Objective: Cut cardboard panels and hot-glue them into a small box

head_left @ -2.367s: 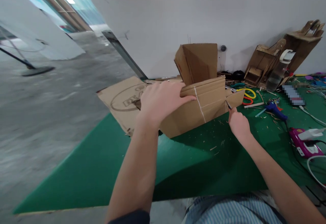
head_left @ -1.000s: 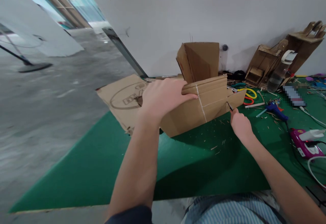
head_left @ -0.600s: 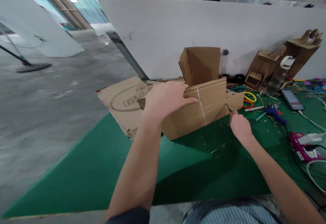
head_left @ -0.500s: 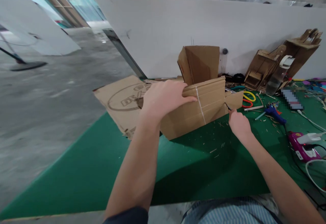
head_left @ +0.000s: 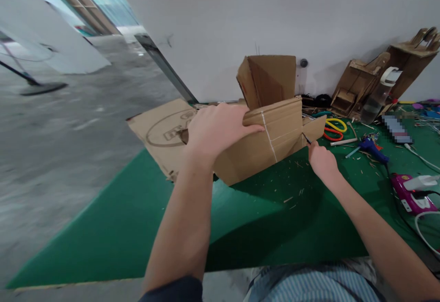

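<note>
A brown cardboard box (head_left: 250,153) stands tilted on the green table, its flaps raised and a white line drawn down its near side. My left hand (head_left: 218,130) is closed over the top edge of that side, with the thumb on the near face and the other fingers hidden behind. My right hand (head_left: 322,159) pinches a slim dark craft knife (head_left: 307,139), mostly covered by the fingers. Its tip touches the cardboard at the right corner, beside a small side flap (head_left: 315,128). A printed flap (head_left: 161,132) spreads out to the left.
Scissors (head_left: 335,130) with yellow and red handles, a blue glue gun (head_left: 373,150), a phone (head_left: 397,129), a clear bottle (head_left: 380,96) and a magenta power strip (head_left: 410,196) lie or stand to the right. A white panel (head_left: 213,31) rises behind the green table (head_left: 137,228).
The view has tilted slightly, so the box and table sit a little higher in the picture. Both hands keep nearly the same places on the cardboard, with the knife tip still at the corner.
</note>
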`<action>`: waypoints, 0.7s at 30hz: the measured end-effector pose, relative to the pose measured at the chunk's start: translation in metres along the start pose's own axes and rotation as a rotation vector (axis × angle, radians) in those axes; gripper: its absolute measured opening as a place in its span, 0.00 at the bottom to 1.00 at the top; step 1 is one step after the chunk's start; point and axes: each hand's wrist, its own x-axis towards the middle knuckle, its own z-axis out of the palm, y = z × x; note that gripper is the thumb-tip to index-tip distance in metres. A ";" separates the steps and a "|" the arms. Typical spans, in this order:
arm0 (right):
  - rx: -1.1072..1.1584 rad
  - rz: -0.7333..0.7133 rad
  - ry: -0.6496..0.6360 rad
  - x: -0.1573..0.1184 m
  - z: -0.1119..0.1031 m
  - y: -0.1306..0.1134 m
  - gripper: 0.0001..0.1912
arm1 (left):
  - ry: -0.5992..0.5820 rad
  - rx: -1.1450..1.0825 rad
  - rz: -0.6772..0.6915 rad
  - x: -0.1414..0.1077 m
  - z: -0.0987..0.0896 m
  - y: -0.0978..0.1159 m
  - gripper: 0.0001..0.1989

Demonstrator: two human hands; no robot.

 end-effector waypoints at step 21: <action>-0.027 0.021 -0.013 -0.008 0.005 0.001 0.17 | 0.031 0.127 -0.001 0.003 0.001 -0.001 0.30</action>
